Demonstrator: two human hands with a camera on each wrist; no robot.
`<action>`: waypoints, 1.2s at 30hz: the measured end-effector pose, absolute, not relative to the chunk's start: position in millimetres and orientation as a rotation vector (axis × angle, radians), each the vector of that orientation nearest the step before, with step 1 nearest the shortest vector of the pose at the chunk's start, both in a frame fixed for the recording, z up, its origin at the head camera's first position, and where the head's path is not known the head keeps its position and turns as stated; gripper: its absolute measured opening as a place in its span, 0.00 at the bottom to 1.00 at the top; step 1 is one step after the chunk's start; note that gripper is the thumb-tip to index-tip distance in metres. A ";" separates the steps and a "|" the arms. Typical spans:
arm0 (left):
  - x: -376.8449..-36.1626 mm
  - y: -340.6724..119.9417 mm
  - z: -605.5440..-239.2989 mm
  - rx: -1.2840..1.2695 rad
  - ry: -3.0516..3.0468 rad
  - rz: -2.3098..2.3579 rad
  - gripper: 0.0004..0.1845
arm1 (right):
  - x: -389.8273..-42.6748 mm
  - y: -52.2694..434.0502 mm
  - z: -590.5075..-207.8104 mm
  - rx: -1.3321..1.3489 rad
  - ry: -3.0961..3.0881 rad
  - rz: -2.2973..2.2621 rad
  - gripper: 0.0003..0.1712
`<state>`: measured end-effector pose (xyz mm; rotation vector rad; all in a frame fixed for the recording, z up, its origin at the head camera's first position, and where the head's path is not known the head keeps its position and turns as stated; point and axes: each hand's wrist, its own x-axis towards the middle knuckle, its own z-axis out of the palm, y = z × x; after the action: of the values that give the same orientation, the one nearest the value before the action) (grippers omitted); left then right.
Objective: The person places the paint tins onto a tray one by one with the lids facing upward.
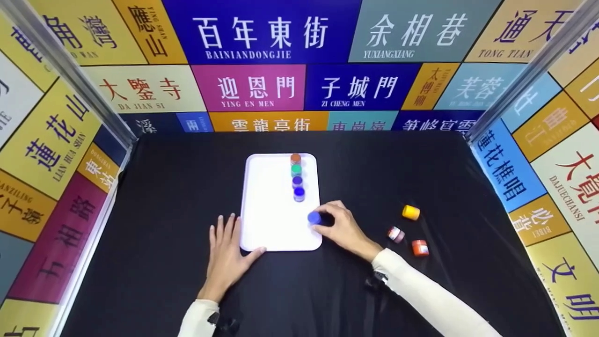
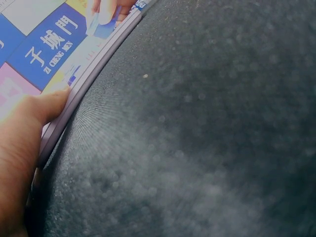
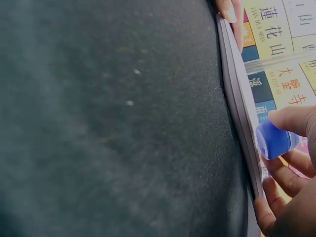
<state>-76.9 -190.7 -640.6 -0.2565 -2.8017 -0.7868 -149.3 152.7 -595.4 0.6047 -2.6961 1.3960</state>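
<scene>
A white tray lies on the black cloth. My right hand pinches a small blue jar between thumb and fingers, over the tray's right edge. In the right wrist view the blue jar is tilted, close to the tray's rim. Beside the tray's lower left corner is my left hand, its fingers extended and its thumb touching the near edge. On the tray's right side stand a brown-capped jar, a green-capped jar, a purple-capped jar and a blue-capped jar in a column.
Right of the tray, a yellow jar, a pink jar and an orange-red jar lie on the black cloth. Colourful panels with lettering enclose the back and sides, with metal posts at the corners.
</scene>
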 end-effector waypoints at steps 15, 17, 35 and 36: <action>-77.6 -190.4 -641.0 -0.271 -2.786 -0.800 0.60 | -169.2 134.1 -599.4 0.528 -2.697 1.381 0.20; -77.6 -190.6 -641.0 -0.269 -2.787 -0.796 0.60 | -170.7 131.5 -599.9 0.497 -2.709 1.382 0.21; -77.2 -191.9 -641.6 -0.266 -2.781 -0.791 0.60 | -189.0 114.0 -630.1 0.485 -2.548 1.416 0.21; -77.4 -192.1 -641.7 -0.266 -2.778 -0.790 0.60 | -191.4 113.8 -634.1 0.488 -2.547 1.404 0.21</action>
<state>-77.4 -192.1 -641.7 -0.2659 -2.7777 -0.7900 -191.4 113.8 -634.1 0.4876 -2.5468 1.4039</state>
